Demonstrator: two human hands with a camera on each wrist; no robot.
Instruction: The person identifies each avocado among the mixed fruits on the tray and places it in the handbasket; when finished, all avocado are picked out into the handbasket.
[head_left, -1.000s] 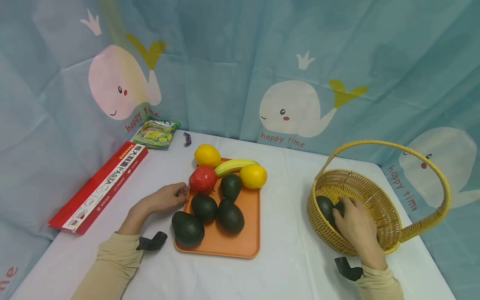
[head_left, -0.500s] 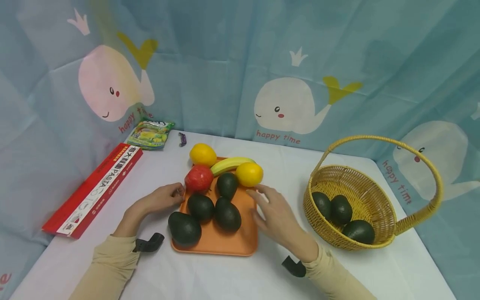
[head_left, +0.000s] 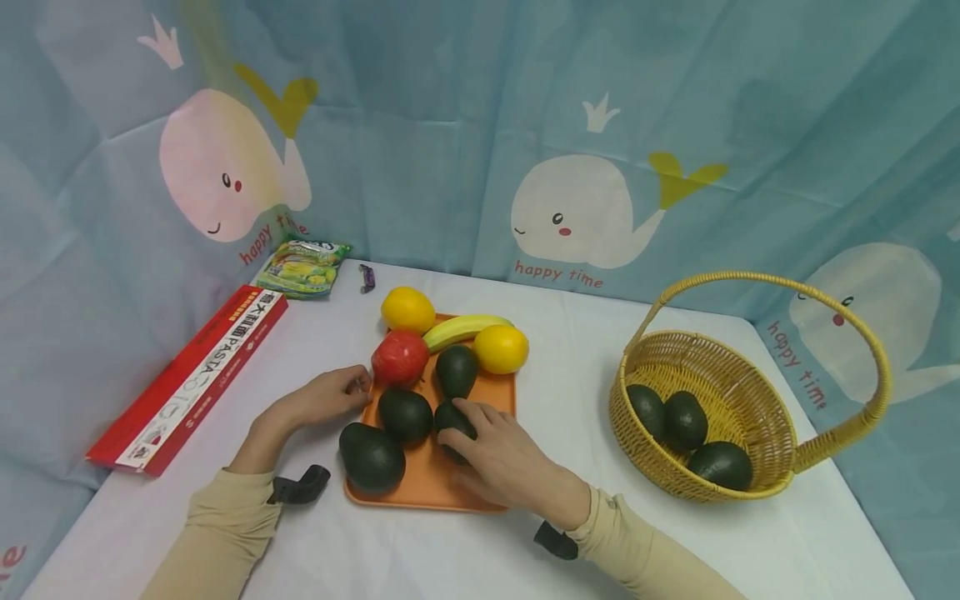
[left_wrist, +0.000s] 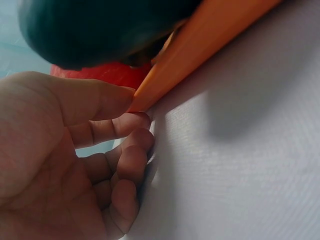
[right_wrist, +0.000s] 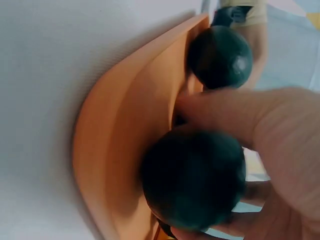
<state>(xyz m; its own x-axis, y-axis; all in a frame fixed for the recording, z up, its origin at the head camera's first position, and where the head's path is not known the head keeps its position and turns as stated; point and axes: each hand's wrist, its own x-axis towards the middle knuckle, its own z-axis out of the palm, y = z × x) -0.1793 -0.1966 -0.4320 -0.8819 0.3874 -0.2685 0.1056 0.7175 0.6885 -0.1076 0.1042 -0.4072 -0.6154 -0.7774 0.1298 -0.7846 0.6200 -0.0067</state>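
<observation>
An orange tray (head_left: 420,487) bears several dark green avocados, a red pomegranate (head_left: 400,358), a banana (head_left: 467,328) and a yellow lemon (head_left: 501,348); another lemon (head_left: 408,310) lies at its far left corner. My left hand (head_left: 330,396) pinches the tray's left rim between thumb and forefinger, as the left wrist view shows. Over the tray's right half, my right hand (head_left: 513,458) grips an avocado (right_wrist: 192,180), thumb on one side and fingers on the other. In the head view that hand partly covers it. Whether the avocado is off the tray I cannot tell.
To the right stands a yellow wicker basket (head_left: 637,446) with a tall arched handle and 3 avocados inside. A red pasta box (head_left: 191,379) lies at the left. Behind it are a green snack bag (head_left: 303,268) and a small purple-wrapped candy (head_left: 367,278).
My right hand has left the basket, where an avocado now lies, and come left to the tray, where it has taken hold of another avocado. My left hand stays at the tray's rim.
</observation>
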